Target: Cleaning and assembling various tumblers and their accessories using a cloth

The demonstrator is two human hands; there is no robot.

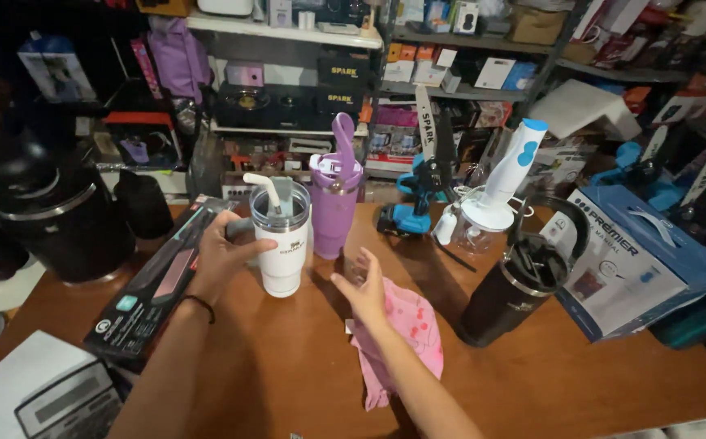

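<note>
— What have the fingers got?
— My left hand (225, 254) is wrapped round the white cup (281, 244), upright, near the table's middle. My right hand (367, 289) is spread open, empty, above the pink cloth (406, 333).
— Which is nearer?
— Left; the cup stands left of the right hand.

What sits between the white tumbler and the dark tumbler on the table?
In the head view, the purple tumbler, the open right hand and a pink cloth lie between them.

Bare surface (288, 366) lies open in front. The purple tumbler (334, 203) crowds just behind the white tumbler (281, 244). A black tumbler (515, 289) and long black box (158, 284) flank them.
</note>
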